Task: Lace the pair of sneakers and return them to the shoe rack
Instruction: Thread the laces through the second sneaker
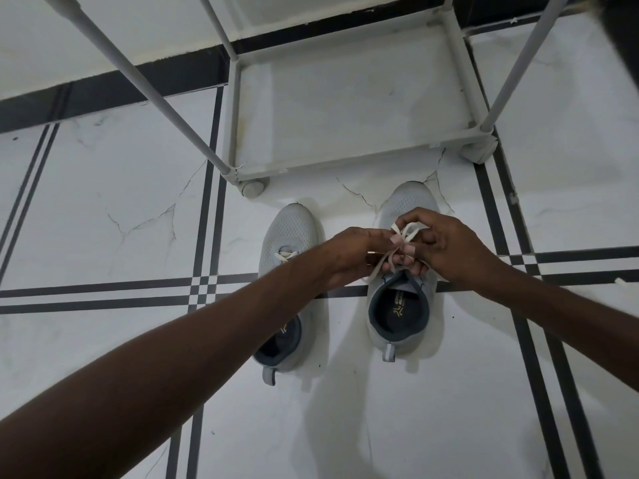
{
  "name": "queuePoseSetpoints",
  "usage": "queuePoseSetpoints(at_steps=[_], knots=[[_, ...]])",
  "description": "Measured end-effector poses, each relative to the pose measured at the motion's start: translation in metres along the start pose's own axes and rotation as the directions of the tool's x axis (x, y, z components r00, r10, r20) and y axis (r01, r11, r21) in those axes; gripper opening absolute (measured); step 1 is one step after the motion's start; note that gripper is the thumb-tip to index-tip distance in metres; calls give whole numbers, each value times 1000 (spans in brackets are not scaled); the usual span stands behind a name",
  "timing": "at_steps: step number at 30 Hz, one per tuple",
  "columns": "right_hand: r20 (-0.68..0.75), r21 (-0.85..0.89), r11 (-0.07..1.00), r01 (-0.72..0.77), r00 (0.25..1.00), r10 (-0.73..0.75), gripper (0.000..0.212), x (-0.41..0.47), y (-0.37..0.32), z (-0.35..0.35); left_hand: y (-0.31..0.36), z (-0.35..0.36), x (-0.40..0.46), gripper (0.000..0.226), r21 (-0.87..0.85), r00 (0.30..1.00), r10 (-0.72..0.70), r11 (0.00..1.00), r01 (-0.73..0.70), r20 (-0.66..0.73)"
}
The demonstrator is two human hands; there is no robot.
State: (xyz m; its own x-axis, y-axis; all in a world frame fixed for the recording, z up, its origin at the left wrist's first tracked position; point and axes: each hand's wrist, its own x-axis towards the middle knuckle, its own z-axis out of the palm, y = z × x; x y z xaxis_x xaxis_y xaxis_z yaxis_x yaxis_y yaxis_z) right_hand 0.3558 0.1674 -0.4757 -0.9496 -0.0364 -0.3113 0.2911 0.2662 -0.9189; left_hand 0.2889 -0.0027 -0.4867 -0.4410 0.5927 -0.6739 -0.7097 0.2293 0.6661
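Both my left hand (349,252) and right hand (446,248) pinch the lace (403,236) into a bow over the right sneaker (401,305). The left sneaker (288,236) looks tied. The shoe rack (345,98) beyond waits empty; shelving remains.

bottom shelf (345,108) bare; poles (148,88) flank its front; sneakers (408,312) on floor (103,202) before it

Inside my right sneaker (403,305), the dark insole (397,314) carries a small gold logo and a few lines of gold print — too small and blurred for me to read. I can make out no other writing.
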Motion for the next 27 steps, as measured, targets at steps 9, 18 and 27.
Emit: queuePoseSetpoints(at_steps=[9,18,27], knots=[[107,178,969,-171,982,154,18,10,12,-11,0,-3,-2,24,116,995,85,990,-79,-50],[198,234,931,-279,952,235,1,14,12,-17,10,5,-2,16,899,847,530,346,-269,49],[357,196,897,-397,881,311,29,20,12,-20,-12,23,2,10,936,622,783,192,-294,34]])
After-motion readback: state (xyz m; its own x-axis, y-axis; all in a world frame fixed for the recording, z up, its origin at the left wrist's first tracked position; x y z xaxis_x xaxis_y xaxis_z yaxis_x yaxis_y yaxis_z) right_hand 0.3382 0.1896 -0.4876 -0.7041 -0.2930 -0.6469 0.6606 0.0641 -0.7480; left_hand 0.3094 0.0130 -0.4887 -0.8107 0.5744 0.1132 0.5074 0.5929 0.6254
